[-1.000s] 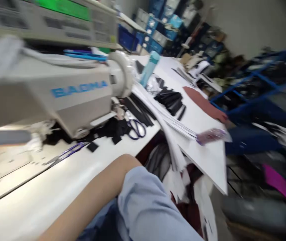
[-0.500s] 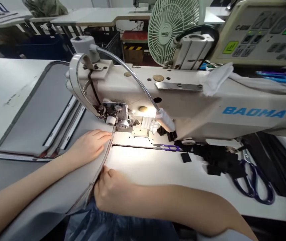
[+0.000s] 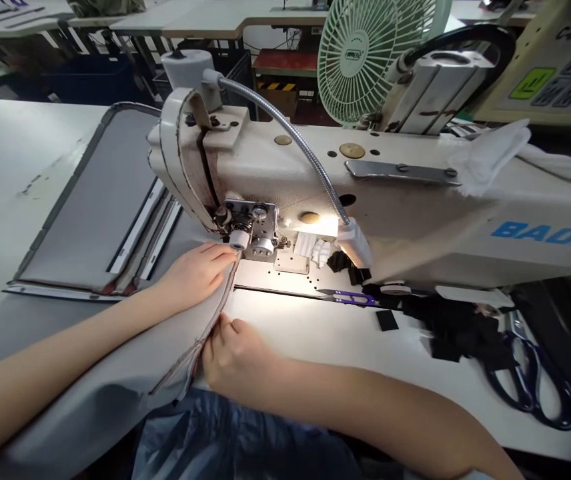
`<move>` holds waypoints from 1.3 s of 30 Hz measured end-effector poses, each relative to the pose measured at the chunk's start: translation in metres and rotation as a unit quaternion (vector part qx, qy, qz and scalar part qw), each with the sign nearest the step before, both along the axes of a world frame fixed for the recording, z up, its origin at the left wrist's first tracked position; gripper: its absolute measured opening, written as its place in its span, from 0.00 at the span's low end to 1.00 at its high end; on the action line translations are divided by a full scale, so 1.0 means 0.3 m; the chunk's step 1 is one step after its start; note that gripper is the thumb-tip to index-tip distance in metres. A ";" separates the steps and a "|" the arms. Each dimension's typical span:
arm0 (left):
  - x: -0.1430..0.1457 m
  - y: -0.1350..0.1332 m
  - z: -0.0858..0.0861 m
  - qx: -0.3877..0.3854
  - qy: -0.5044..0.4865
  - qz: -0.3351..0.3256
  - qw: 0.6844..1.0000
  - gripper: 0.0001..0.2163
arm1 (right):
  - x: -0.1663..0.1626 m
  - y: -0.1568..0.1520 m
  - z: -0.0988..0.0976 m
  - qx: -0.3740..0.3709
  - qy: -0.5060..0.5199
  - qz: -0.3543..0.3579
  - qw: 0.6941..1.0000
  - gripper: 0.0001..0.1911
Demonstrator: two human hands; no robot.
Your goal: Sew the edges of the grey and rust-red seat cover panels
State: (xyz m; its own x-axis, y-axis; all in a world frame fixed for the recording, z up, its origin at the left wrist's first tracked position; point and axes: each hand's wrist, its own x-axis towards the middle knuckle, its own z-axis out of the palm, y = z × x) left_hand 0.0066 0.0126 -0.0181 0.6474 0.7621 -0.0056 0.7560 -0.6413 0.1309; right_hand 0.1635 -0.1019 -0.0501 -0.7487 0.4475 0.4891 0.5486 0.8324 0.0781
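Observation:
A grey fabric panel [image 3: 130,340] with a stitched, folded edge [image 3: 205,340] runs from my lap area up to the presser foot [image 3: 250,233] of a BAOMA industrial sewing machine [image 3: 365,193]. My left hand [image 3: 198,272] lies on the cloth, its fingertips at the foot. My right hand [image 3: 233,353] pinches the layers at the seam edge, just below. The needle point is hidden behind the foot and my left fingers. A purple-handled thread snip [image 3: 350,298] lies on the machine bed, right of my hands.
Left of the machine lies a stack of grey panels with dark borders [image 3: 90,200] on the white table [image 3: 25,200]. Black fabric pieces [image 3: 460,333] and blue-handled scissors [image 3: 530,380] lie to the right. A green fan [image 3: 365,60] stands behind the machine.
The view has swung from far right back onto the machine. Between the last two frames it shifted slightly, and my hands stayed on the cloth near the foot.

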 end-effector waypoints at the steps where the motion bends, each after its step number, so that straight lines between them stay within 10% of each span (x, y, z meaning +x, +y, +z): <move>1: 0.000 0.006 -0.002 0.001 0.001 0.002 1.000 0.20 | 0.000 0.006 0.001 -0.003 -0.003 -0.001 1.000 0.12; 26: -0.057 0.030 -0.011 0.061 -0.060 -0.091 0.992 0.16 | 0.011 0.050 -0.027 -0.017 -0.035 -0.025 0.999 0.15; 39: -0.082 -0.078 0.000 0.064 0.053 0.004 0.997 0.24 | 0.012 0.038 -0.001 -0.013 0.027 -0.020 0.999 0.13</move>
State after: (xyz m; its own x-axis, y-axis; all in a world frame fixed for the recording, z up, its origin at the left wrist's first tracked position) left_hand -0.0180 -0.0108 -0.0180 0.6421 0.7662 0.0237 0.7665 -0.6414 -0.0321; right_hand 0.1672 -0.0903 -0.0504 -0.7025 0.4905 0.5157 0.5849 0.8107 0.0257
